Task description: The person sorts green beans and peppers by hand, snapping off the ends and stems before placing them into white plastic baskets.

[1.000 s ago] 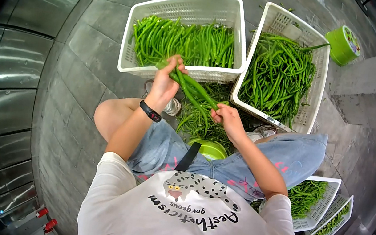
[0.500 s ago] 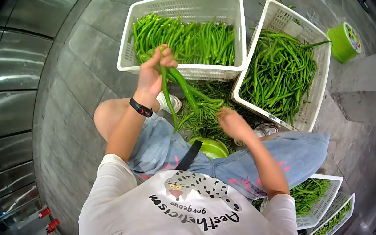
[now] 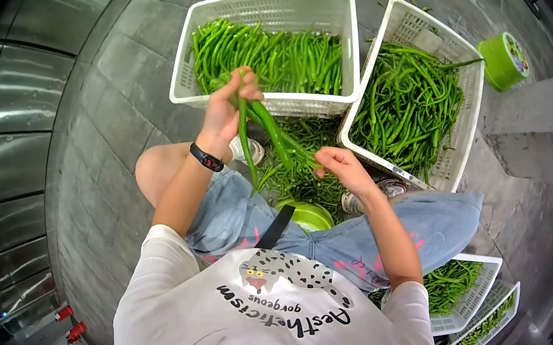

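Observation:
My left hand (image 3: 231,100), with a black band on its wrist, is wrapped around a small bunch of long green chili peppers (image 3: 269,124). The peppers slant down to the right, and one hangs apart toward my lap. At their stem ends, my right hand (image 3: 341,168) is closed in a pinch on a stem, thumb and fingers together. Under both hands a pile of thin green stems (image 3: 303,184) covers the floor between my shoes. A lime-green bowl or stool (image 3: 312,216), partly hidden, shows between my legs.
Ahead stands a white crate (image 3: 264,97) with peppers laid in rows. To its right, another white crate (image 3: 467,128) holds loosely heaped peppers. A green tub (image 3: 503,63) is beyond it. Two smaller white baskets (image 3: 462,326) of green produce sit behind my right side. Metal panels (image 3: 21,97) line the left.
My right hand has turned and closed at the peppers' stem ends, where it was a blurred shape just beside them. My left hand keeps its hold almost in place.

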